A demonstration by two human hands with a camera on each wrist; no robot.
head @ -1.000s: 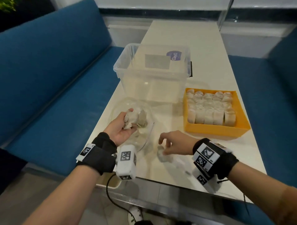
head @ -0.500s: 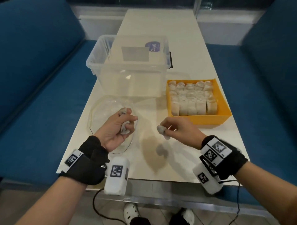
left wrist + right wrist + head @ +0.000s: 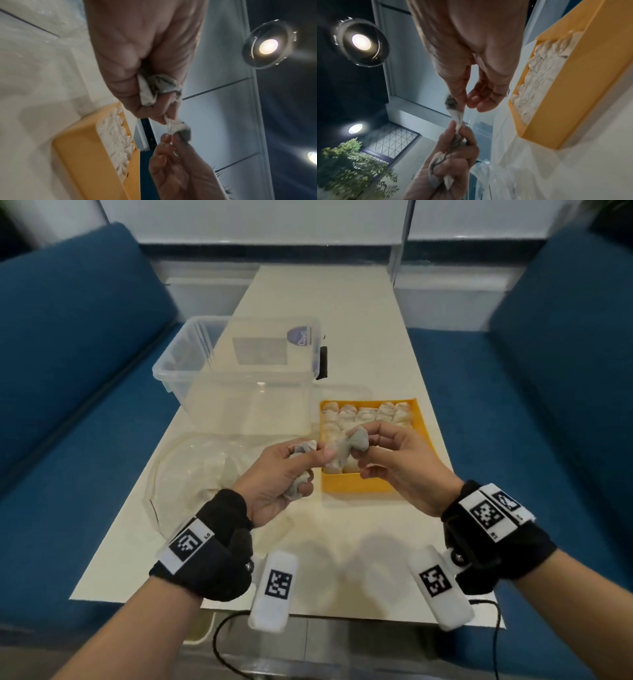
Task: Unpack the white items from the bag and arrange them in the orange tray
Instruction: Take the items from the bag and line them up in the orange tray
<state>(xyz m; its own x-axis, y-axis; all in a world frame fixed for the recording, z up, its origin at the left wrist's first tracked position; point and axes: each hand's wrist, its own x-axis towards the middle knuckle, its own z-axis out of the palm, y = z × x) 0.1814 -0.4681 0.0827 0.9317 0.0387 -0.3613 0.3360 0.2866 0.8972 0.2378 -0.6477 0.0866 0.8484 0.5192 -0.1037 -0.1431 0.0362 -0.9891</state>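
- Sofa cushions in blue flank the table on both long sides, close against its left and right edges.
- Clear bag lies flattened near the table's left edge, toward the near-left corner; its plastic shows crumpled in the right wrist view.
- Clear storage box stands beyond the bag along the left edge, filling much of the table's middle width.
- Left hand is raised above the table between bag and tray, fingers curled round a crumpled white item and thumb and forefinger pinching one end of a second piece.
- White item stretched between both hands hangs in the air over the near-left corner of the tray, touching nothing else.
- Right hand pinches the other end of that piece between thumb and forefinger, its remaining fingers loosely bent.
- Orange tray sits by the table's right edge, just right of the box's near corner, packed with rows of white rolls; the hands hide its near rows in the head view.
- Bare tabletop runs along the near edge under the wrists, and more lies past the box toward the far edge.
- Ceiling lamps show in both wrist views.
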